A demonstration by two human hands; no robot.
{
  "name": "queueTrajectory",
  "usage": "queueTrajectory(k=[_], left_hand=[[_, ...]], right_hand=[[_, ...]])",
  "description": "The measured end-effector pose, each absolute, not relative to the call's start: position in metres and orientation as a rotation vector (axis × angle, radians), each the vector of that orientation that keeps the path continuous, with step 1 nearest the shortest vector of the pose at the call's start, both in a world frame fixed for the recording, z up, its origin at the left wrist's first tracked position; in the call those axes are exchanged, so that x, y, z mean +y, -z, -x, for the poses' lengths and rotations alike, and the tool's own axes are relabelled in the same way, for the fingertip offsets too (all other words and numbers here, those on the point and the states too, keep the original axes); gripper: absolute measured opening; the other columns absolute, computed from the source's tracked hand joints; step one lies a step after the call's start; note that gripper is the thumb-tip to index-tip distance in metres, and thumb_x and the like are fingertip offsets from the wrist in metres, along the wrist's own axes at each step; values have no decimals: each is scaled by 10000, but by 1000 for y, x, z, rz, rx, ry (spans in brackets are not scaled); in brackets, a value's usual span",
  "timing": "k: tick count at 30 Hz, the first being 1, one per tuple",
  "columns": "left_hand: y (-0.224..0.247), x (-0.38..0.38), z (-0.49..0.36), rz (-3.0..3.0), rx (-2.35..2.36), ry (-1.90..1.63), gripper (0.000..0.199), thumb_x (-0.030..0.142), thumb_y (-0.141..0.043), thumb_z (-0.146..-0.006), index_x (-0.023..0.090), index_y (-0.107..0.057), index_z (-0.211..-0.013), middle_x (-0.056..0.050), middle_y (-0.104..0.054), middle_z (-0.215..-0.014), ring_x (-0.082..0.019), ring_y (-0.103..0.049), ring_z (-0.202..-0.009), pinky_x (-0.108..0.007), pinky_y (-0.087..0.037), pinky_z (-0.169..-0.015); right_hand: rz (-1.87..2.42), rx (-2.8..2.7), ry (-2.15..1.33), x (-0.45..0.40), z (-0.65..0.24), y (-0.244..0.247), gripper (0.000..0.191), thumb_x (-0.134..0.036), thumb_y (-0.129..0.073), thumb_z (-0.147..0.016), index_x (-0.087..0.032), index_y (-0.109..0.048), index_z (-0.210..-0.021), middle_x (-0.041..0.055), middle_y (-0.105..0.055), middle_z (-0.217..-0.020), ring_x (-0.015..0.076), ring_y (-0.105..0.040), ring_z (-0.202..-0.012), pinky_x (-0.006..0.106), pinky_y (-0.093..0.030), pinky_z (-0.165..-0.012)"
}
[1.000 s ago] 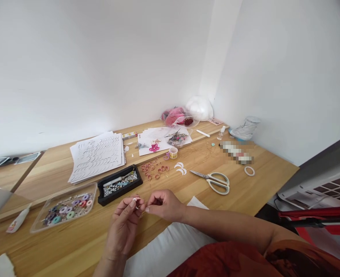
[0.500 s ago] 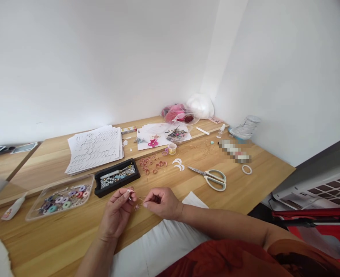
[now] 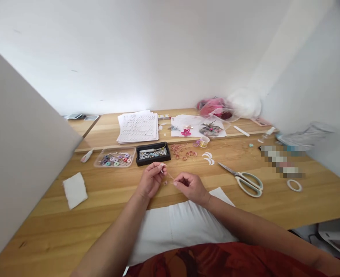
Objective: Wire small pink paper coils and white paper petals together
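My left hand (image 3: pixel 152 177) pinches a small whitish piece (image 3: pixel 162 166) between thumb and fingers, too small to make out clearly. A thin tan thread or wire (image 3: pixel 170 177) runs from it to my right hand (image 3: pixel 192 187), whose closed fingertips grip the other end. Beyond the hands stands a black tray (image 3: pixel 153 161) of small beads with a pen-like tool. Pinkish rings (image 3: pixel 185 158) lie beside it, then white crescent shapes (image 3: pixel 208 161). Open-bladed scissors (image 3: pixel 239 178) rest on the right.
A clear box (image 3: pixel 98 162) of coloured discs, a glue bottle (image 3: pixel 86 156) and a white cloth piece (image 3: pixel 75 191) lie left. Printed sheets (image 3: pixel 137 127), pink flowers (image 3: pixel 186 132) and bagged material (image 3: pixel 211 107) are behind. A tape ring (image 3: pixel 294 185) lies right; white cloth (image 3: pixel 172 227) spans the front edge.
The camera view has turned left, so the hands and objects appear farther right. Both hands keep their pinches, with the thin strand still between them.
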State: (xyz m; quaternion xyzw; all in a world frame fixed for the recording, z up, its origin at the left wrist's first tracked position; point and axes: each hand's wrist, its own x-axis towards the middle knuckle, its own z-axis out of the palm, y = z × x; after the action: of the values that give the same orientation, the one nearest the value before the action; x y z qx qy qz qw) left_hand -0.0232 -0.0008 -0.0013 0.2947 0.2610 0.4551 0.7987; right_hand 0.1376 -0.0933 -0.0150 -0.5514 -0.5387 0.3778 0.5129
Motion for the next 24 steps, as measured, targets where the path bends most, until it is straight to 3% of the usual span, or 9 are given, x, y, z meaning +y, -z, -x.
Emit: queueTrajectory(k=[6,17,24], left_hand=[[-7,7,32,-500,538,-1093,159,137,-840,-685,117,-698,-753,-13,-708,-809,-58,-646,-662,-153,-570,-644],[-11,14,37,-372,585,-1171,96,49,-701,-810,138,-686,-776,-16,-707,-770,-66,-663,-664,-148,-573,-641],[-14,16,40,-375,562,-1187,136,33,-655,-844,142,-686,-770,-10,-703,-777,-61,-658,-668,-151,-562,-649]], right_hand=[[1371,-1341,-856,-87,-153,-2,185,-354,-704,-820,-174,-706,-777,15,-668,-706,129,-525,-624,273,-419,-607],[1478,-1380,-848,-69,-188,-13,236,-421,-738,-764,-188,-703,-765,-9,-609,-638,124,-467,-567,274,-372,-554],[1667,-1711,-856,-73,-157,-10,318,-378,-719,-772,-209,-775,-1036,-76,-464,-562,106,-411,-524,270,-319,-563]])
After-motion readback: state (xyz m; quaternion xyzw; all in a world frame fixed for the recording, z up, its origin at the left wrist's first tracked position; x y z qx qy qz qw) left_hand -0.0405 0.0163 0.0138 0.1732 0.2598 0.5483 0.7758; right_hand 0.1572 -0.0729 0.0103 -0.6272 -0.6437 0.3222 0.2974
